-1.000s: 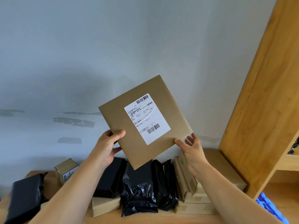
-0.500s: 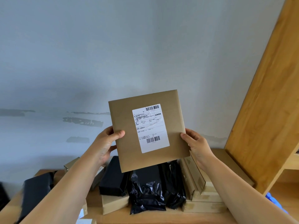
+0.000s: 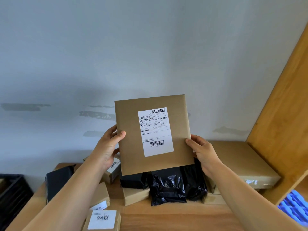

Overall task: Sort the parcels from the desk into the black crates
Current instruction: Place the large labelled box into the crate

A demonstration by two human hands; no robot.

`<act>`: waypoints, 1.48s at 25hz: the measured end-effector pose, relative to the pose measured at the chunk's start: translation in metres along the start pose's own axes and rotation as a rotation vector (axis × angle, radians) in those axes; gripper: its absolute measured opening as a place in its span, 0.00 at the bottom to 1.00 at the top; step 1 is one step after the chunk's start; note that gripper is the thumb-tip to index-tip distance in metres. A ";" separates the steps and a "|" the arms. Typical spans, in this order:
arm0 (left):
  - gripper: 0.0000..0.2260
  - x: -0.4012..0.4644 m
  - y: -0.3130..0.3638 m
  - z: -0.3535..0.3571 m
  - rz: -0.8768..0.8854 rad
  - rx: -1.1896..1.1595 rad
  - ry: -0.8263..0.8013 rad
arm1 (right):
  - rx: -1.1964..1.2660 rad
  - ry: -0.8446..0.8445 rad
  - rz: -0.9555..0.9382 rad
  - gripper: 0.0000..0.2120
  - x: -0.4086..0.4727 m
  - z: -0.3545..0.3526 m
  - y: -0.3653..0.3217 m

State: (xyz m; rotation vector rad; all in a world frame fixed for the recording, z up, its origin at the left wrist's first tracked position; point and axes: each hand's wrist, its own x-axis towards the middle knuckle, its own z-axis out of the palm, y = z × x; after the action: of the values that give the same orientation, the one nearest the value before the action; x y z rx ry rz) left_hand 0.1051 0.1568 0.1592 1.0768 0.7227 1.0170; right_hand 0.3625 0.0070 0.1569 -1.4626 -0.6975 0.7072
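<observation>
One black crate (image 3: pixel 11 189), contents unseen

2 bare forearms, sleeveless, left hand (image 3: pixel 106 147), right hand (image 3: pixel 204 154)

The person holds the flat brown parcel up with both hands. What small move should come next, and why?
Probably carry the flat brown parcel left and down toward the black crate. Left hand and right hand grip its edges, its label faces the camera, and the crate is at the lower left.
</observation>
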 end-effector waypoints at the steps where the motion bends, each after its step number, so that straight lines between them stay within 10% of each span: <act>1: 0.21 -0.003 -0.003 -0.005 -0.003 -0.014 0.019 | -0.004 -0.005 0.004 0.07 -0.002 0.004 0.004; 20: 0.20 -0.230 -0.020 -0.109 -0.029 0.045 0.575 | -0.060 -0.562 0.254 0.09 -0.098 0.105 0.073; 37: 0.19 -0.408 0.042 -0.350 0.023 0.010 0.894 | -0.278 -0.926 0.342 0.16 -0.270 0.375 0.084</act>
State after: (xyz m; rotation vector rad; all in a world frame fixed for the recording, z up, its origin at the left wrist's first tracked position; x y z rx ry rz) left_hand -0.3689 -0.0887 0.0834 0.5980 1.4257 1.5260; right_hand -0.0996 0.0283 0.0737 -1.4857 -1.2936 1.6508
